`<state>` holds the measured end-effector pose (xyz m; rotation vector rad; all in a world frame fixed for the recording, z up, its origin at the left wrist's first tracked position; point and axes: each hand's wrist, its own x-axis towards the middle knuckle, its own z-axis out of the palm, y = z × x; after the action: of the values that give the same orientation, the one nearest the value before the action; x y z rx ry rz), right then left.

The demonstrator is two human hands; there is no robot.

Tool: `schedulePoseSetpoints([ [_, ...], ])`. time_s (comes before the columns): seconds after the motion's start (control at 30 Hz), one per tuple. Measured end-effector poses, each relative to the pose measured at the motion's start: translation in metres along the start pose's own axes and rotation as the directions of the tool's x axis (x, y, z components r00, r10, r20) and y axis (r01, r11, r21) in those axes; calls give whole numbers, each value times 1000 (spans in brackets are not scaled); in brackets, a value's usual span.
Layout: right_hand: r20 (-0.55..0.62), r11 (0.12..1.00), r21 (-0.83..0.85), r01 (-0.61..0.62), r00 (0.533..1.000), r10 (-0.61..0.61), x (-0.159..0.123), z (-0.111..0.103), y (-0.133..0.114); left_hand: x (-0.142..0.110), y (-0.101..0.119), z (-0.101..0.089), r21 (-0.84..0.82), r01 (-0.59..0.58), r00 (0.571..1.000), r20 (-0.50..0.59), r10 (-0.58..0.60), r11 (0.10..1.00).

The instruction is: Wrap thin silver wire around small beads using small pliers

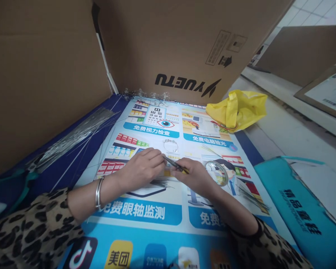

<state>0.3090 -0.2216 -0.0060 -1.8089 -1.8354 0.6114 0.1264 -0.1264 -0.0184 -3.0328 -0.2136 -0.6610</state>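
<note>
My right hand (194, 175) is wrapped round a pair of pliers (172, 163) with dark jaws and a bit of yellow on the handle. The jaws point left and meet the fingertips of my left hand (145, 167). Those fingers are pinched together; what they hold is too small to make out. Just beyond the hands lies a thin wire ring (171, 146) with small clear beads on it. Short cut wires (161, 182) rest on the printed sheet under my left hand. To the right of my right hand stands a round clear dish (216, 173).
A bundle of long thin wires (78, 132) lies at left. Twisted wire pieces (145, 95) sit at the back against a tall cardboard box (156, 45). On the right are a yellow plastic bag (246, 108), a teal shoebox (291, 205) and more loose wires (253, 198).
</note>
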Motion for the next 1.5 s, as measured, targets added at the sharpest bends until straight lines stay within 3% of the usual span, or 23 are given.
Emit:
schedulePoseSetpoints([
  [0.17, 34, 997, 53, -53, 998, 51, 2, 1, 4, -1, 5, -1, 132, -35, 997, 78, 25, 991],
  [0.33, 53, 986, 133, -102, 994, 95, 5, 6, 9, 0, 11, -4, 138, -14, 997, 71, 4, 990],
  [0.43, 79, 946, 279, -164, 986, 148, 5, 8, 11, -1, 11, -2, 43, 62, 996, 66, -65, 997],
  [0.53, 86, 881, 429, -199, 980, 179, 5, 9, 10, -3, 8, 3, -165, 229, 973, 77, -219, 959],
  [0.63, 122, 756, 610, -237, 971, 206, 3, 10, 7, 0, 6, 8, -469, 439, 890, 113, -441, 766],
  [0.67, 141, 707, 661, -251, 967, 212, 3, 10, 6, 2, 7, 8, -570, 512, 838, 169, -518, 642],
  [0.73, 165, 624, 735, -265, 963, 215, 2, 12, 4, 7, 10, 7, -721, 619, 712, 347, -610, 313],
  [0.77, 167, 597, 758, -265, 962, 216, 1, 13, 3, 9, 13, 6, -765, 630, 655, 434, -618, 130],
  [0.83, 161, 563, 785, -258, 963, 217, 1, 16, 1, 13, 19, 2, -796, 579, 580, 554, -598, -177],
  [0.9, 154, 549, 797, -251, 964, 218, 0, 18, 1, 16, 24, -1, -783, 512, 540, 614, -576, -354],
  [1.07, 145, 541, 799, -264, 957, 253, -1, 22, -1, 18, 32, -4, -747, 463, 489, 664, -565, -477],
  [1.33, 169, 504, 813, -290, 947, 272, -2, 26, -2, 18, 37, 0, -779, 366, 544, 623, -562, -510],
  [1.5, 177, 467, 829, -307, 937, 301, -2, 28, -1, 18, 38, -1, -750, 359, 527, 654, -543, -555],
])
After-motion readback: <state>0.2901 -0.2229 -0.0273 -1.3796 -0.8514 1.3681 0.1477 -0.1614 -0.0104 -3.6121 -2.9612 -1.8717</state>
